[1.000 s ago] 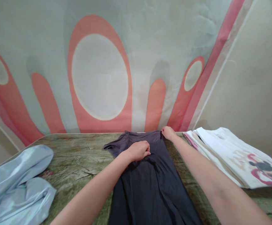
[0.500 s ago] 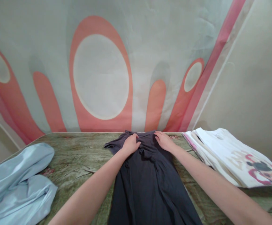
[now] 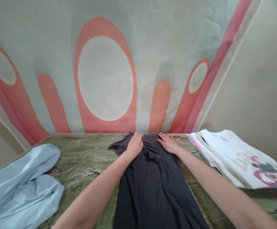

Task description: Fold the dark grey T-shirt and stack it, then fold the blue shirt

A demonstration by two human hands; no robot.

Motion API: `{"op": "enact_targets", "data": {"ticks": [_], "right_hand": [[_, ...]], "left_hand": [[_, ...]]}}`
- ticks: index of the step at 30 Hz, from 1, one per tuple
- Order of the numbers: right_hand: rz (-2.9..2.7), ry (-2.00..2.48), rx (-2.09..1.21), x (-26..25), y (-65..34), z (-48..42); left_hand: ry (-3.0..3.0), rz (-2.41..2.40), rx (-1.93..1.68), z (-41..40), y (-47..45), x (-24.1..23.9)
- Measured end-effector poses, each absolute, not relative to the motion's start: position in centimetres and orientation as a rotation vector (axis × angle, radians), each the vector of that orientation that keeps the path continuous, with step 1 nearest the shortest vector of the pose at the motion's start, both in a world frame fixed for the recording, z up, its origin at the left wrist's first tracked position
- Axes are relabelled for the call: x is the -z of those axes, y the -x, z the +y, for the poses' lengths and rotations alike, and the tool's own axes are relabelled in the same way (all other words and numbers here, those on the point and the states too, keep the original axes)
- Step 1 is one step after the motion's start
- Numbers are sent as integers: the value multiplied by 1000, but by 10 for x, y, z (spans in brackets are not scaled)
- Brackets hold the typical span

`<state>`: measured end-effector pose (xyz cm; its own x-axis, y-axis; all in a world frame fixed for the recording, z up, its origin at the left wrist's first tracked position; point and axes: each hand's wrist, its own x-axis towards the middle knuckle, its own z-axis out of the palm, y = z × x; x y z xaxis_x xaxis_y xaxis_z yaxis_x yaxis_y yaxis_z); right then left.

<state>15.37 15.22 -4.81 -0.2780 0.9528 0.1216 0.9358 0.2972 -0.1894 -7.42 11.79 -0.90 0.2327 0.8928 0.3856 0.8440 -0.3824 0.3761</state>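
A long dark grey dress [image 3: 152, 184] lies lengthwise in front of me, its short-sleeved top at the far table edge and its lower end running out of view. My left hand [image 3: 135, 144] is on the left shoulder beside the neckline, fingers bent over and closed on the cloth. At the right shoulder, my right hand [image 3: 169, 143] rests flat with its fingers stretched out and slightly apart. Between the hands the chest cloth is bunched in small folds, and the right sleeve is mostly hidden by my right hand and forearm.
The table [image 3: 86, 152] has a wood-look cover. A crumpled light blue cloth [image 3: 26, 187] lies at the left. On the right sits a stack of folded shirts [image 3: 236, 156], a white one with a cartoon print on top. A patterned backdrop [image 3: 143, 41] rises behind the far edge.
My left hand has closed further at the neckline, its thumb now drawn in. My right hand's fingers have spread a little on the cloth. The view has shifted slightly.
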Motion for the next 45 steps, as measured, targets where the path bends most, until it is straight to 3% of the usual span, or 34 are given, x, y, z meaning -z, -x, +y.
{"op": "enact_targets", "data": {"ticks": [9, 15, 21, 27, 30, 45], "right_hand": [[-2442, 1506, -90, 56, -145, 126], [-2457, 1675, -122, 53, -155, 127], [-2443, 1717, -124, 52, -160, 138], [-2444, 1736, -136, 55, -162, 146], [-2439, 1748, -132, 54, -163, 148], [-2398, 1686, -134, 52, -164, 148]], "left_hand": [[-2834, 1047, -439, 87, 41, -1], [-2836, 1219, -128, 89, 49, 17], [-2909, 1353, -309, 92, 52, 7], [-3008, 572, -210, 58, 27, -22], [-3066, 412, -88, 40, 15, -28], [-3158, 669, -159, 9, 29, -17]]}}
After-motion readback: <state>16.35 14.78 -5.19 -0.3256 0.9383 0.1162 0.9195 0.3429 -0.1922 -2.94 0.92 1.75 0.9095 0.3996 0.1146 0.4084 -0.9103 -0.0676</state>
